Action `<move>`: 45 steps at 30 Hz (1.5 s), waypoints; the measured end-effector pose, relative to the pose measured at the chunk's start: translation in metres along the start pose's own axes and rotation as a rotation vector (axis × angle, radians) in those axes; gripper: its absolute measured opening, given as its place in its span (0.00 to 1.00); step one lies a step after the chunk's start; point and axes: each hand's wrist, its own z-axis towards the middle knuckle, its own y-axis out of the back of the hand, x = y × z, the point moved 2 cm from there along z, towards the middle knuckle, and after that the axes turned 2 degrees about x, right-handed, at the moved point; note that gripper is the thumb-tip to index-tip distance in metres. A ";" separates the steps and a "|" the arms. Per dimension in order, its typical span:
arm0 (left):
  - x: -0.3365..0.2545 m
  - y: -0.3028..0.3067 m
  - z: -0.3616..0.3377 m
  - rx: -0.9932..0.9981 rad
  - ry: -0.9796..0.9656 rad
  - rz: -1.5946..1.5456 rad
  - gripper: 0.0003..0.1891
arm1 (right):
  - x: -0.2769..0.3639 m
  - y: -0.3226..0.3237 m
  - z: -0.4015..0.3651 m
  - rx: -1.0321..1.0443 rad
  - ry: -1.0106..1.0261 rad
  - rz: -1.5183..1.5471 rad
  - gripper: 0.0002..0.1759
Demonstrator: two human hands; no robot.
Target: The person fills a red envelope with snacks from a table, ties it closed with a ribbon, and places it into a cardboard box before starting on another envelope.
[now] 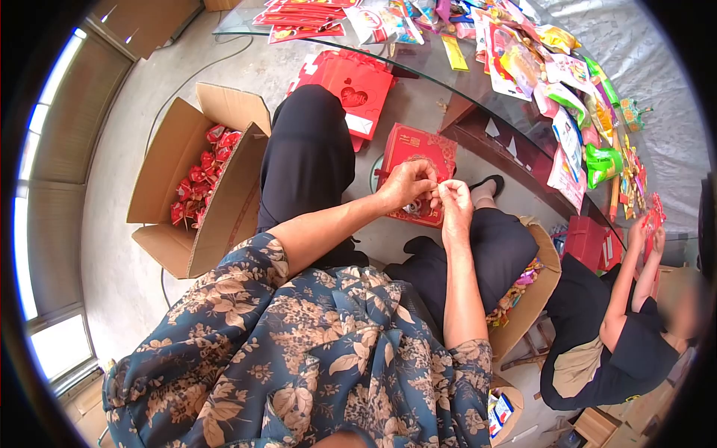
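Note:
My left hand (409, 184) and my right hand (455, 207) meet in front of me, fingertips pinched close together. Whatever is between them is too small to make out; a bit of red shows at the fingertips. Just beneath them is a red gift box (422, 142) with gold print, partly covered by my hands and forearms. A small silvery-dark item shows under my left fingers, too hidden to name. Beyond my knee stand red paper gift bags (358, 86) with a heart design.
A cardboard box (172, 172) of red wrapped packets is at my left. Another carton (549, 272) with colourful sweets stands right. The glass table (418, 63) ahead bears snack packs (515, 67) and red envelopes (306, 19). A co-worker (635, 336) sits right, holding something red.

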 end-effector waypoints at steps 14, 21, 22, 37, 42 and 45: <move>-0.018 0.008 -0.001 0.278 -0.477 0.579 0.05 | 0.002 0.025 -0.001 0.118 -0.254 0.190 0.06; -0.023 0.003 -0.001 0.152 -0.384 0.598 0.10 | 0.002 0.013 -0.003 -0.012 -0.134 -0.001 0.08; -0.023 0.003 0.000 0.132 -0.363 0.593 0.10 | -0.001 0.011 -0.003 -0.040 -0.069 -0.088 0.08; 0.005 0.004 0.019 0.021 0.158 -0.168 0.07 | 0.023 -0.023 -0.012 -0.145 0.704 -1.077 0.09; 0.000 0.007 0.015 0.074 0.270 -0.350 0.09 | 0.024 -0.023 -0.014 -0.137 0.731 -1.026 0.11; -0.012 0.007 0.010 0.087 0.280 -0.301 0.08 | 0.025 -0.023 -0.015 -0.139 0.736 -1.012 0.11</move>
